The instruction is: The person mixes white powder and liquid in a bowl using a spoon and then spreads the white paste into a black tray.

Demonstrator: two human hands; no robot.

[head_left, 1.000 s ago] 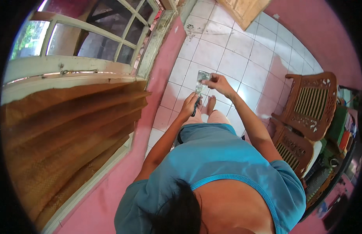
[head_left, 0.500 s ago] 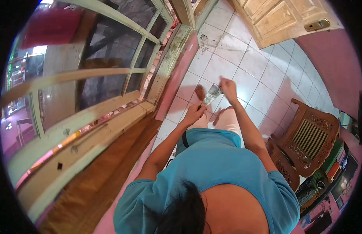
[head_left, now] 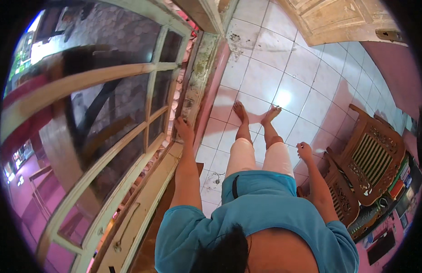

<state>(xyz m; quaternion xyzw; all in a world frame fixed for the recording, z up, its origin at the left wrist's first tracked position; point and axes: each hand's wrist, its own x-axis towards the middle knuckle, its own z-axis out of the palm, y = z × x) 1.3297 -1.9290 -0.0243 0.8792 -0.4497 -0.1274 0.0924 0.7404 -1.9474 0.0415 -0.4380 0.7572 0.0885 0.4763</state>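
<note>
At the window frame's edge, left hand; right hand has room above tiles; both grips unclear.

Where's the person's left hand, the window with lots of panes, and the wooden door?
Left hand (head_left: 184, 130): head view, on the back of the hand.
Window (head_left: 106, 74): head view, on a bar between panes.
Wooden door (head_left: 336, 20): head view, on its panelled face.

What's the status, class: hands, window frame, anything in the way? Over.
Left hand at the window frame, grip unclear. Right hand fingers curled, away from the frame. Carved wooden chair off right, seemingly not in the way.
</note>
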